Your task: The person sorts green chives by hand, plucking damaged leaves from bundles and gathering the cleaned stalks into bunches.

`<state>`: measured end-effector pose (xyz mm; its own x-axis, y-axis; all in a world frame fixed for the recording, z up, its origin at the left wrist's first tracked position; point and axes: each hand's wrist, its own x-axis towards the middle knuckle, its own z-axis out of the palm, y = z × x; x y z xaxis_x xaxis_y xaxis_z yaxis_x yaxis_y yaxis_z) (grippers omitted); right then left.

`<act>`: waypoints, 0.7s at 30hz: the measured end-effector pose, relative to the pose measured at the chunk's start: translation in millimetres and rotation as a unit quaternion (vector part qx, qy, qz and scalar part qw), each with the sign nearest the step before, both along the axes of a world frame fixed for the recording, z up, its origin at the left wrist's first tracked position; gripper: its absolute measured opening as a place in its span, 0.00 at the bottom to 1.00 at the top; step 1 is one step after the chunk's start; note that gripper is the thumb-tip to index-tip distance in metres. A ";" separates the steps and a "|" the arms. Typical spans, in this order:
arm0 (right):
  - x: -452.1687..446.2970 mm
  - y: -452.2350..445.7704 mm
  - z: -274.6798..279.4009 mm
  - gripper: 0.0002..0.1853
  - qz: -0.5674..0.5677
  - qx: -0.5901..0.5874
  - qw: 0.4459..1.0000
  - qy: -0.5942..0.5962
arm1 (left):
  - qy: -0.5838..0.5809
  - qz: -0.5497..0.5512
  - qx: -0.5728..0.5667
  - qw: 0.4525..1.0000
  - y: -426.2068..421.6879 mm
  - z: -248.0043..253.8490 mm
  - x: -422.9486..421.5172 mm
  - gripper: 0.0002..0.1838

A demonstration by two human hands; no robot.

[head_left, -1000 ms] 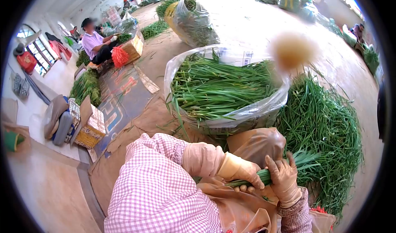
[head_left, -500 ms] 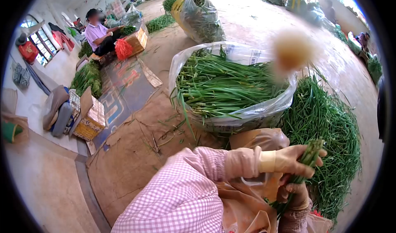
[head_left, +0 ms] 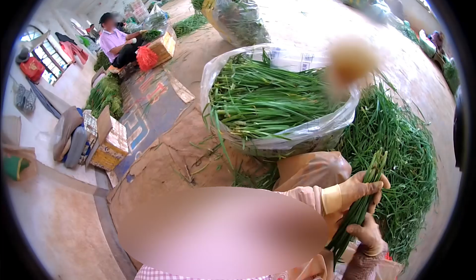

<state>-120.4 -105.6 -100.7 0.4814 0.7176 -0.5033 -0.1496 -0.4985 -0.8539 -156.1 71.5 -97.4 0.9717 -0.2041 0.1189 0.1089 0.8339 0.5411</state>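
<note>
Left hand [head_left: 354, 186] grips green stalks [head_left: 359, 209]; right hand [head_left: 369, 232], partly hidden, holds them lower.

The floor [head_left: 302, 24] carries a brown sheet [head_left: 148, 176], a printed sheet [head_left: 136, 109], a pile of greens [head_left: 404, 146], an open bag [head_left: 282, 147] and, farther back, a second bag [head_left: 245, 24]. Loose stems [head_left: 201, 169] lie on the brown sheet.

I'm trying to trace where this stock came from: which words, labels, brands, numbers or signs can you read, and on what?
No text can be read.
Clear plastic bag: printed panel, too small.
Blue-grey floor sheet: large coloured marks, too unclear to make out.
Box beside the red strands: faint print, too small.
Yellow-and-white carton: printed sides, too blurred.
</note>
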 end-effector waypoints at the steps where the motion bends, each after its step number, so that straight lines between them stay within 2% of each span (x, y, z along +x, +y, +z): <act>1: 9.3 -6.2 5.5 0.31 -0.043 -0.021 0.999 0.016 | 0.000 -0.003 0.021 1.000 3.5 -1.4 3.9 0.14; 2: 27.5 -19.4 3.7 0.32 -0.030 0.077 0.991 -0.104 | 0.000 -0.008 0.040 0.999 4.3 -4.6 8.4 0.14; 4: 9.1 -1.7 62.9 0.32 -0.215 0.198 0.934 -0.207 | -0.015 -0.051 0.043 0.998 -4.2 -11.5 15.5 0.12; 5: 31.2 -3.0 64.9 0.34 -0.222 0.244 0.897 -0.293 | -0.005 -0.071 0.054 0.996 -10.5 -9.6 14.5 0.12; 6: 10.5 21.0 99.0 0.31 -0.282 0.264 0.865 -0.320 | 0.006 -0.091 0.065 0.994 -17.0 -6.4 13.4 0.12; 7: 45.1 3.0 97.2 0.29 -0.205 0.308 0.856 -0.361 | 0.012 -0.112 0.093 0.989 -21.0 -3.1 13.8 0.11; 8: 42.5 11.2 101.2 0.29 -0.203 0.311 0.855 -0.362 | -0.005 -0.122 0.107 0.987 -25.5 -2.2 15.6 0.10; 10: 26.4 37.6 115.8 0.25 0.003 0.297 0.842 -0.450 | -0.070 -0.131 0.119 0.982 -25.7 -1.6 18.4 0.08; 11: 28.9 43.0 116.0 0.22 0.071 0.244 0.854 -0.453 | -0.196 0.057 0.221 0.954 -26.1 -3.5 13.1 0.06; 13: 36.9 57.8 115.2 0.18 0.215 0.139 0.850 -0.460 | -0.136 0.073 0.220 0.963 -21.5 -5.6 0.3 0.06; 14: 53.6 52.4 95.5 0.21 0.213 0.182 0.871 -0.404 | 0.045 -0.108 0.147 0.982 -9.7 -0.3 0.8 0.07; 15: 51.6 42.4 90.8 0.23 0.087 0.237 0.916 -0.310 | 0.127 -0.132 0.134 0.974 -4.4 9.9 2.6 0.09; 16: 49.0 41.1 90.0 0.25 -0.042 0.303 0.926 -0.223 | 0.062 -0.151 0.141 0.976 0.5 -16.6 22.2 0.11; 18: 51.3 25.1 87.2 0.29 -0.214 0.365 0.888 -0.182 | 0.073 -0.055 0.130 0.987 6.5 -6.3 19.2 0.14; 20: 42.7 10.3 68.1 0.30 -0.208 0.241 0.916 -0.243 | 0.083 0.002 0.072 0.994 5.3 -7.6 19.6 0.17; 21: 32.7 5.8 43.8 0.29 -0.176 0.284 0.934 -0.129 | 0.112 0.029 0.060 0.991 5.1 -6.9 20.1 0.16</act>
